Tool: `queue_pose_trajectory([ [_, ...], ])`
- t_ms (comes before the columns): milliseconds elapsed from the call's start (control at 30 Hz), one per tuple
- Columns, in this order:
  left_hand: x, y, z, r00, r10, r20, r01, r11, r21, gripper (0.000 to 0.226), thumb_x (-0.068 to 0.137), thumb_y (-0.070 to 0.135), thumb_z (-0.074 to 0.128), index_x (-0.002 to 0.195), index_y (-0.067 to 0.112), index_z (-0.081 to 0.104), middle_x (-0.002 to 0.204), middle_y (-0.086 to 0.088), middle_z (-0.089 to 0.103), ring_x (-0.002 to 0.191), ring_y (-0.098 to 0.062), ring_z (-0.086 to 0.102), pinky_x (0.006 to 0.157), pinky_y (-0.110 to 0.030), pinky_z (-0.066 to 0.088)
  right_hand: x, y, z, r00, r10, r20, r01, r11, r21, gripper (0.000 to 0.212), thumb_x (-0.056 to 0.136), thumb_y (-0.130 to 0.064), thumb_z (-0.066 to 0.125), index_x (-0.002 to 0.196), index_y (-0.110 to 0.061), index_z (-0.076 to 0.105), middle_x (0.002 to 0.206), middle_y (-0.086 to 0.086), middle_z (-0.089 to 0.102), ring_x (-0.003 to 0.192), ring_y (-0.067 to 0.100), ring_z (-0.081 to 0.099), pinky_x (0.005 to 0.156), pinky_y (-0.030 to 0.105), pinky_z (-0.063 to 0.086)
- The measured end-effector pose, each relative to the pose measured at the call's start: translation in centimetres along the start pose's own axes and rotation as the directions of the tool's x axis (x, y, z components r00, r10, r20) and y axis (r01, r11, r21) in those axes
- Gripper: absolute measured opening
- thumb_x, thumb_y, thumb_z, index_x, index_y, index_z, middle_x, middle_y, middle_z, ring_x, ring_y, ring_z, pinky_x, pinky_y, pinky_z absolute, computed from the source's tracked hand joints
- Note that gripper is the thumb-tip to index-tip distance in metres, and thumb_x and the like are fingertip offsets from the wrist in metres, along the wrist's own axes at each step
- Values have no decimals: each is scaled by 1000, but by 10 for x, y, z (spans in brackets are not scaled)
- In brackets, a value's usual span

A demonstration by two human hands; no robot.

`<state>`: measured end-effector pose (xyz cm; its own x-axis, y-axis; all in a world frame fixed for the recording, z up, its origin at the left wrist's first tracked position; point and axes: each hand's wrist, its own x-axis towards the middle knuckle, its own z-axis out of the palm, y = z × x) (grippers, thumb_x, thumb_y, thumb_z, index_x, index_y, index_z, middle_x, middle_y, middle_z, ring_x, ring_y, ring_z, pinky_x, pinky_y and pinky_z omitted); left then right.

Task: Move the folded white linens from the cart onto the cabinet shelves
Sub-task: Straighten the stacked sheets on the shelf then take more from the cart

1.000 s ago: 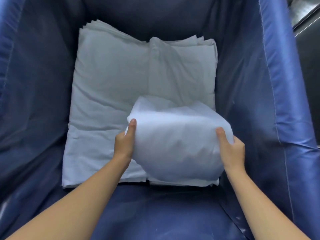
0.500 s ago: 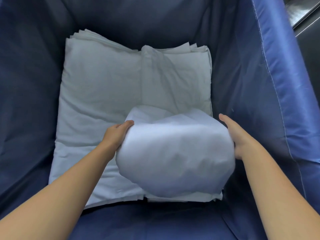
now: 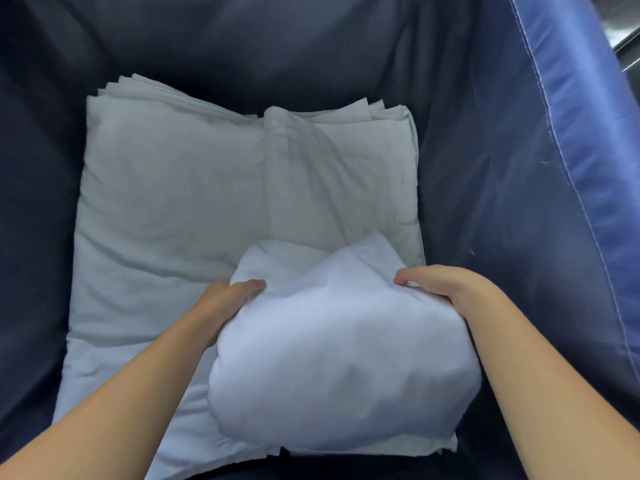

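Note:
A bundle of folded white linen (image 3: 339, 362) is raised a little over the flat stacks of folded white linens (image 3: 180, 244) lying on the floor of the blue cart (image 3: 540, 209). My left hand (image 3: 228, 303) grips the bundle's left side, fingers curled over its top edge. On the right side my right hand (image 3: 440, 285) grips it too, fingers curled over the upper edge. Both palms are partly hidden by the cloth. No cabinet shelves are in view.
Dark blue fabric walls of the cart rise on all sides, with a brighter blue padded rim (image 3: 568, 140) at the right. A strip of dark floor (image 3: 627, 46) shows beyond the rim at the top right.
Both hands have slid from the near side of the bundle to its far upper corners and curled over them. The bundle has come up and toward me.

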<state>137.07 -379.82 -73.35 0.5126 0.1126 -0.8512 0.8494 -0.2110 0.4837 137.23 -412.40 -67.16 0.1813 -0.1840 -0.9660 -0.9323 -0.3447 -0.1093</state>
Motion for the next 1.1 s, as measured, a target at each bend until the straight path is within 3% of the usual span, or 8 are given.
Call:
queue_pose_trajectory([
  [133,-5,3,5,985,164,-46,-164,986,9,22,89,24,73,106,12,70,93,-3,77,77,-17,74,59,-26,53,-2,-6,-2,997,-75,-36,70,991,-113,55,77,-62,74,97,-11,68,93,8,75,84,27,72,77,35,55],
  [300,-4,34,10,922,360,-144,-372,926,-65,11,91,22,73,100,17,71,92,2,77,81,-15,74,69,-30,56,-13,-3,-16,927,-342,-157,353,934,52,33,86,-42,74,104,-15,71,91,2,77,78,22,75,76,35,59],
  [400,15,72,10,872,452,-190,-476,873,-106,12,92,22,72,102,18,71,96,4,77,89,-17,73,81,-34,56,-17,-19,-22,801,-499,-330,567,810,152,14,90,-23,71,102,-16,70,92,1,76,78,19,73,62,25,54],
  [533,34,124,15,816,537,-216,-565,819,-100,5,94,21,70,98,22,70,85,13,76,81,-8,72,67,-23,56,-4,-52,-19,625,-566,-538,723,680,124,13,87,-5,67,90,-18,68,86,-3,73,84,22,70,66,27,53],
  [733,58,165,26,766,581,-276,-621,779,-84,22,96,28,65,113,13,63,97,6,69,87,-12,68,67,-24,52,35,-76,-22,408,-579,-706,791,610,-43,13,86,-14,64,95,-23,65,87,-12,72,83,18,67,74,33,54],
  [933,98,122,42,864,464,-193,-458,885,79,51,92,32,70,132,12,46,116,-8,64,101,-26,63,87,-36,51,96,-61,-17,657,-532,-534,635,773,12,66,90,-20,70,148,-10,41,144,12,53,130,28,52,109,39,41],
  [1000,105,94,42,883,439,-164,-416,895,160,51,89,35,73,129,15,48,115,-8,65,103,-28,65,91,-42,54,106,-45,-3,690,-577,-438,594,796,-114,74,92,-26,69,153,-11,32,156,9,37,143,24,37,116,33,30],
  [1100,103,62,40,891,418,-176,-370,895,251,38,88,41,72,111,14,58,98,-1,67,94,-27,66,75,-33,50,115,-20,16,694,-621,-365,515,782,-351,76,95,-34,63,157,-18,23,166,0,9,152,17,11,119,29,16],
])
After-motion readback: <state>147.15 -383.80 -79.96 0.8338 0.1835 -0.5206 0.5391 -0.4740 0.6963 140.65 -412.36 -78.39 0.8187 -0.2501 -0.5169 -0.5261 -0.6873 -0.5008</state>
